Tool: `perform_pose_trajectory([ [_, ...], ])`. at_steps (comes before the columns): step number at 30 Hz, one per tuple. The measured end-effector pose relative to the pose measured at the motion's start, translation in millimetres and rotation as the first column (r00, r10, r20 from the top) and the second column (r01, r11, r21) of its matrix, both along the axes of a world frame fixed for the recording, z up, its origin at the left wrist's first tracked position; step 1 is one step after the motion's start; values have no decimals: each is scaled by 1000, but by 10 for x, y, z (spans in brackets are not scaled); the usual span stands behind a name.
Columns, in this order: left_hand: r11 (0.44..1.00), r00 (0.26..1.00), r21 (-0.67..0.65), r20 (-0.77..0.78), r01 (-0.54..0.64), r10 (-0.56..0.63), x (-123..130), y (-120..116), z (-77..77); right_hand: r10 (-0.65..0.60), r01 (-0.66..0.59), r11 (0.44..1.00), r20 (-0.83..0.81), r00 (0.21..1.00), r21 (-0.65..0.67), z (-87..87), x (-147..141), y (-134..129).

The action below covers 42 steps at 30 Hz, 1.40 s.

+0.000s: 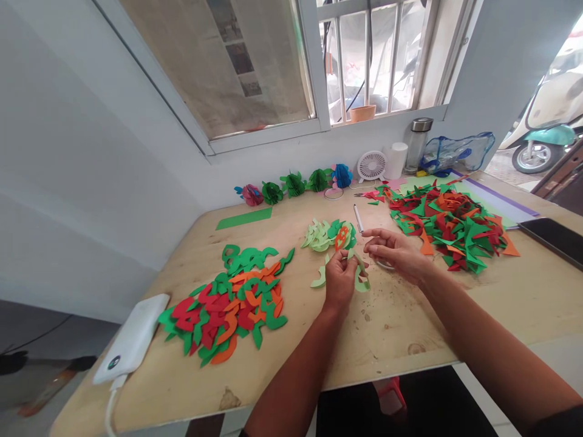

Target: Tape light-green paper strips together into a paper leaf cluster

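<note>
My left hand point(340, 280) pinches a pale green curved paper cutout point(363, 284) above the middle of the wooden table. Just to its right, my right hand point(401, 252) hovers with fingers loosely bent and apart, holding nothing that I can see. A white rounded object point(385, 265) is partly hidden beneath it. Another pale green cutout point(319, 278) lies left of my left hand. Behind the hands sits a small pile of pale green cutouts point(319, 235), with green pieces and an orange cutout point(341, 238) beside it. A white pen point(358, 217) lies beyond my right fingertips.
Red, green and orange curved cutouts point(237, 297) are heaped at left, pointed paper scraps point(455, 221) at right. A white power bank point(132, 337) lies at the left edge, a phone point(553, 240) at the right. Paper ornaments point(294, 184), a fan point(371, 165) and a bottle point(416, 145) line the wall.
</note>
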<state>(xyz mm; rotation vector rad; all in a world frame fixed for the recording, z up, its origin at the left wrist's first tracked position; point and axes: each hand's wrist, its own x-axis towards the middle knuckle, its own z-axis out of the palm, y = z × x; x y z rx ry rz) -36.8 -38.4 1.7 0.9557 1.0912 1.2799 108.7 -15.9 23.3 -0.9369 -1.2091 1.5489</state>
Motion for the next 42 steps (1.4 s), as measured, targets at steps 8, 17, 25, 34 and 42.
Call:
perform_pose_trajectory([
  [8, 998, 996, 66, -92, -1, 8, 21, 1, -72, 37, -63, 987, 174, 984, 151, -47, -112, -27],
  [17, 994, 982, 112, -189, 18, 4, 7, 1, -99, -54, 9, 985, 260, 964, 173, -83, -91, 22],
  [25, 927, 960, 345, -277, 147, -50, 11, -83, -72, -108, 94, 992, 192, 975, 81, -52, 7, 54],
  [34, 928, 916, 333, -400, 167, -22, -16, -78, -57, -92, 94, 996, 90, 992, -12, -83, 68, 74],
  [42, 968, 939, 246, -321, -47, 127, -56, -24, -51, -89, 62, 987, -182, 979, -151, 5, 86, 58],
])
